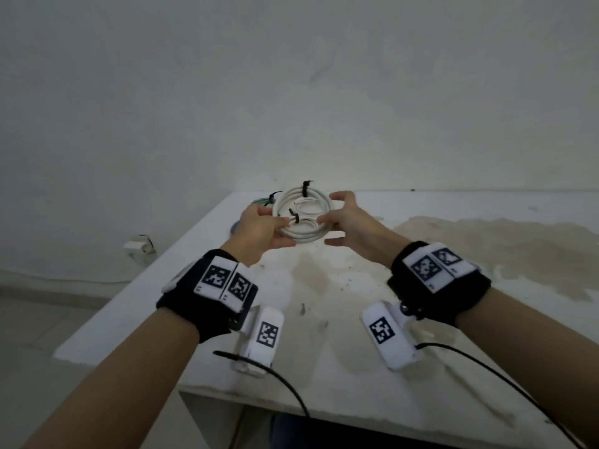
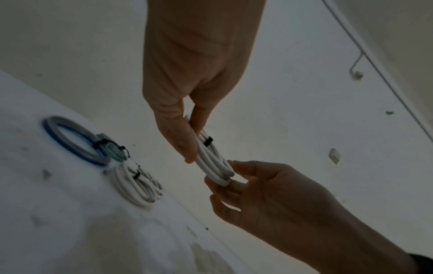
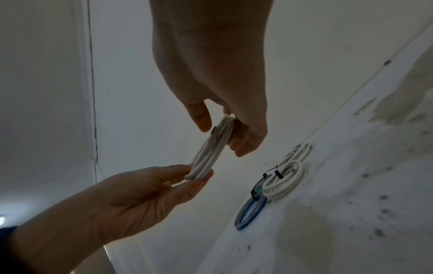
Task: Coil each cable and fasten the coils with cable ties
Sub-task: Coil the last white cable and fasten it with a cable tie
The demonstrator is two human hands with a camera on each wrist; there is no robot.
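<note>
Dim greyish light, soft shadows on table (image 1: 356, 319); wide-angle edge distortion, wrist views blurred, noisy

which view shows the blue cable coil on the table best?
Left wrist: the blue coiled cable shows as a nearly whole ring with its black tie. Right wrist shows it smaller and foreshortened. In the head view the left hand almost hides it.

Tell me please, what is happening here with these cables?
A person holds a coiled white round cable in the air between both hands: the left hand pinches one side, the right hand the other. A black cable tie already binds it. A blue-grey coil and another white coil, both tied, lie on the stained white table.
</note>
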